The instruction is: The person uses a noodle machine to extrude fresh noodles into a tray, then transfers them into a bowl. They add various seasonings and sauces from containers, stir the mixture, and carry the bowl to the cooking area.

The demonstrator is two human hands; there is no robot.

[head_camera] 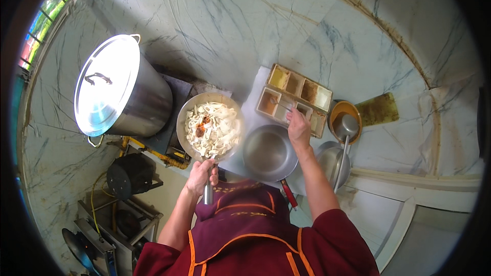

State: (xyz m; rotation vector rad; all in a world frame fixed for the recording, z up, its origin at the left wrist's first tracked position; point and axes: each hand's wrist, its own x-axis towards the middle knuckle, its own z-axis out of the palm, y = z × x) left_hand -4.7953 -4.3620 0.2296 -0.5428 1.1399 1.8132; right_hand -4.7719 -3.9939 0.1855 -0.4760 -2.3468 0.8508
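Observation:
My left hand point(203, 177) grips the metal handle of a round pan point(183, 138). Pale, flat strips of food point(220, 126) fill the pan, with a dark red seasoning point(200, 129) lying on top near the left side. At the counter's right, my right hand point(299, 127) holds a small metal spoon point(280, 103). The spoon's bowl is over a compartment of orange-brown powder in the front seasoning box point(264, 112). Behind it stands a second seasoning box point(295, 81) with yellow, brown and white contents.
A tall lidded stockpot point(153, 96) stands at left on a stove point(180, 88). An empty wok point(268, 153) with a red handle sits on the counter. To its right are a ladle point(348, 126) in an orange-brown pot point(356, 111) and a metal bowl point(326, 161). Gas burners point(126, 222) stand lower left.

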